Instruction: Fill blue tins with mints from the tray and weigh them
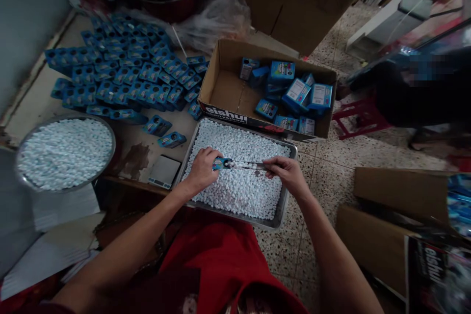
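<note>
Over a metal tray [293, 153] heaped with small white pellets [235, 191], my left hand [201, 169] grips a small blue box [220, 163] with a dark round opening facing right. My right hand [285, 172] pinches the end of a narrow metal scoop [253, 165]. White pellets lie along the scoop, and its tip reaches the box's opening. Whether the tip is inside the opening I cannot tell. Left of the tray sits a small digital scale [164, 171]. Two blue boxes [172, 139] lie just behind the scale.
A cardboard carton [226, 71] behind the tray holds several blue boxes. Many more boxes [125, 73] stand in rows at the left. A round metal bowl [113, 144] of pellets is at far left. A person [401, 93] sits at right near a red stool [362, 113]; cartons [401, 186] stand below.
</note>
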